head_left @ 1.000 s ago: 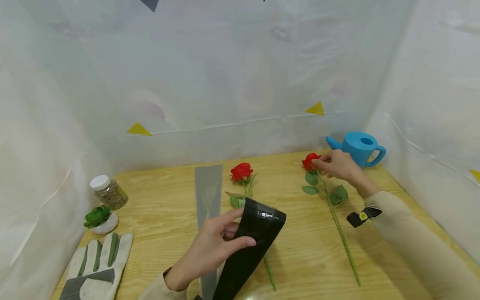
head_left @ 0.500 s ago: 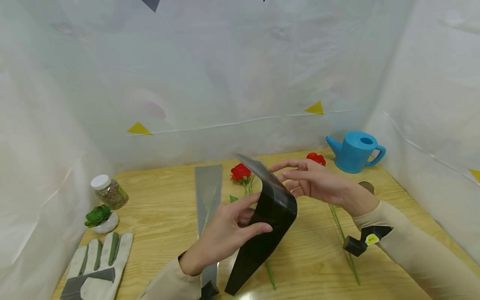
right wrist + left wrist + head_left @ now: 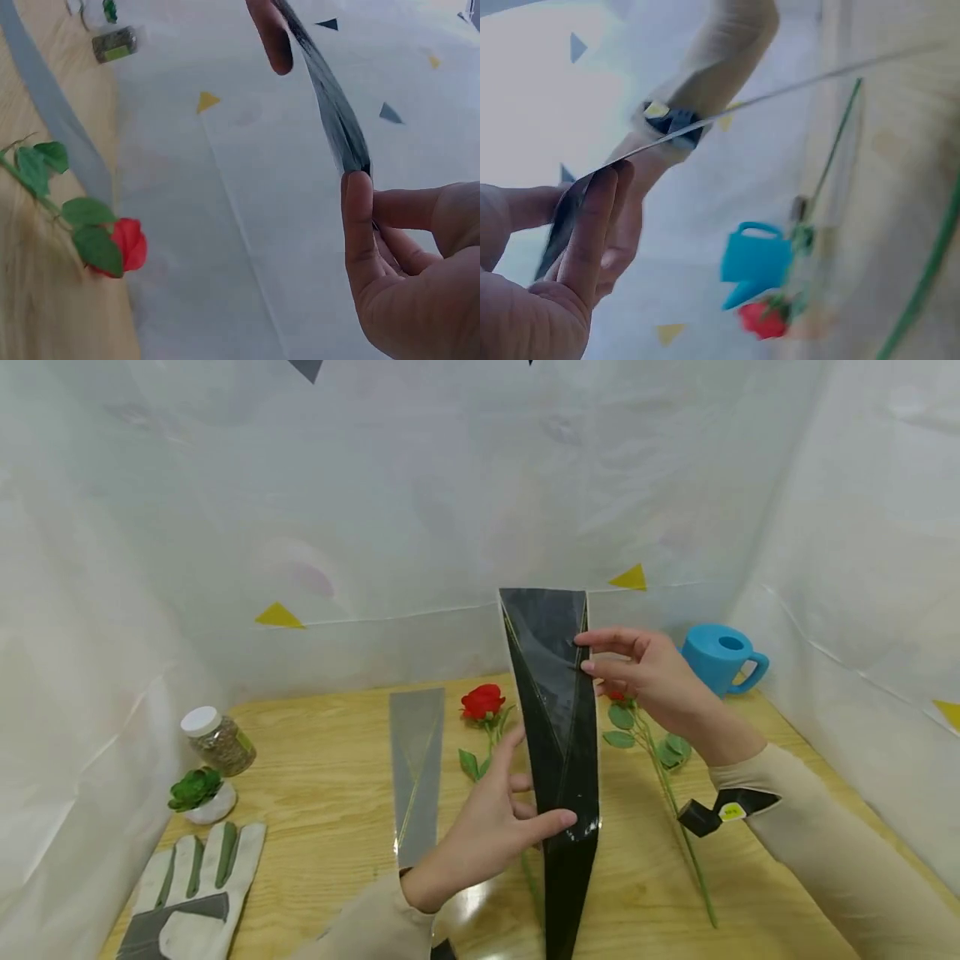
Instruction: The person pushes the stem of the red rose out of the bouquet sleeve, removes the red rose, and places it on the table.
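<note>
A long black flower sleeve (image 3: 547, 710) with gold lines and a see-through upper front stands upright before me in the head view. My left hand (image 3: 487, 827) holds it near the middle, thumb in front and fingers behind. At its upper right edge my right hand (image 3: 660, 685) pinches it; the right wrist view shows thumb and fingers (image 3: 358, 225) on either side of the thin sleeve. Behind it lies one red rose (image 3: 482, 702), its stem partly covered. The other rose (image 3: 667, 785) lies to the right, its bloom mostly hidden by my right hand.
A grey flower sleeve (image 3: 416, 727) lies flat left of the roses. At the left are a lidded jar (image 3: 225, 747), a small potted succulent (image 3: 202, 797) and a work glove (image 3: 195, 893). A blue watering can (image 3: 716, 656) stands at the back right, near the sheeted wall.
My right hand has left the right rose's bloom and taken the black sleeve's upper edge. The sleeve's folded-over top now stands straight up. My left hand has moved rightward with it.
</note>
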`<state>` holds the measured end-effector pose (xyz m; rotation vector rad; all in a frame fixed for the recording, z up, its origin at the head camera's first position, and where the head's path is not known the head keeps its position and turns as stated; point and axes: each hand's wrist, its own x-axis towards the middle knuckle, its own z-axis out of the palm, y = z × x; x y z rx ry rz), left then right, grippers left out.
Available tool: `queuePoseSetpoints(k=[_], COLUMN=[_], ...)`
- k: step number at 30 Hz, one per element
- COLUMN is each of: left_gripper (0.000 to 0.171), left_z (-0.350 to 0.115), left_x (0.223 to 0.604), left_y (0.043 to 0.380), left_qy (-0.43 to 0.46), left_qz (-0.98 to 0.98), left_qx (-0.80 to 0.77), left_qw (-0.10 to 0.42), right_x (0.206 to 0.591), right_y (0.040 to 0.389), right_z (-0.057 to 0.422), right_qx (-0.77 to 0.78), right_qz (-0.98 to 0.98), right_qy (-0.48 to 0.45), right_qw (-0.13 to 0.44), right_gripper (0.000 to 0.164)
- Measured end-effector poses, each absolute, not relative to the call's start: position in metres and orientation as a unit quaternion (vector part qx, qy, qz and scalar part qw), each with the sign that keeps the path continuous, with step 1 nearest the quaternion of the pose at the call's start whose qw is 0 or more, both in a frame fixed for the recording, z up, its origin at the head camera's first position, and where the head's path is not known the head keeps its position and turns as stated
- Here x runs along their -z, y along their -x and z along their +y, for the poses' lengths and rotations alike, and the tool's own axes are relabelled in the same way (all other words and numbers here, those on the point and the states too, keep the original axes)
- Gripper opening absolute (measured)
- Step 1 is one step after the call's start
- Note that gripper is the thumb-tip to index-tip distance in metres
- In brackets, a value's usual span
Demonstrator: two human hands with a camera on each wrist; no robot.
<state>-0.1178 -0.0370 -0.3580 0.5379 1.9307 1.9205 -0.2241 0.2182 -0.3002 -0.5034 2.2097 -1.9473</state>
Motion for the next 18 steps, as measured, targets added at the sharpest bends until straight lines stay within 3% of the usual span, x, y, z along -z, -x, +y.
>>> queuePoseSetpoints(k=[7, 18], left_gripper=[0.094, 0.090], left_z=[-0.018, -0.005], left_x=[0.408, 0.440], left_y=[0.127, 0.122], left_qy=[-0.112, -0.097], left_qz=[0.577, 0.563], left_qx=[-0.742, -0.728], left_qw=[0.323, 0.380], right_x=[0.354, 0.420], right_y=[0.264, 0.283], right_z=[0.233, 0.243], right_qx=[0.539, 0.390], right_qz=[0.827, 0.908], right_qy=[0.134, 0.128], right_qw=[0.082, 0.079], right_gripper=[0.045, 0.047])
